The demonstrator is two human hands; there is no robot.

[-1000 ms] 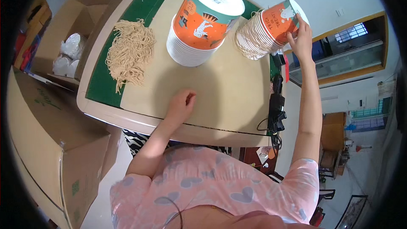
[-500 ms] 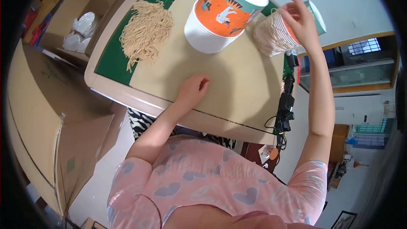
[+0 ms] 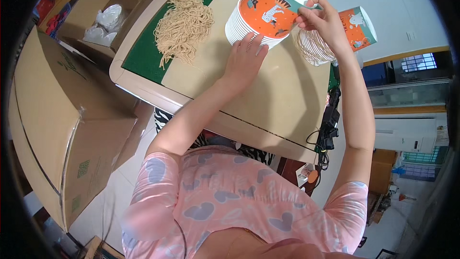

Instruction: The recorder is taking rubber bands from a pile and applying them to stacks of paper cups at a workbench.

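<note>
A tall stack of nested paper buckets (image 3: 273, 12) stands upside down on the table, its top one orange and green with printed figures. My left hand (image 3: 245, 57) lays its outstretched fingers on the white rims low on the near side. At the right of the top bucket is my right hand (image 3: 323, 21), its thumb and fingers drawn together by the bucket's side; what they pinch, if anything, I cannot make out. Past that wrist stands a second stack of buckets (image 3: 358, 29), with beige cords (image 3: 310, 48) looped along its rims. A heap of beige cords (image 3: 184, 29) lies at the left.
Beneath the stacks is a beige board (image 3: 268, 100) on a green-topped table. Open cardboard boxes (image 3: 96, 115) stand along the left; one holds white plastic-wrapped items (image 3: 108, 21). A black power strip with cables (image 3: 329, 124) runs along the table's right edge.
My right hand has moved left from the second stack to the middle one. My left hand has risen from the board, unfolded, and come onto that stack's rims. The view has shifted slightly.
</note>
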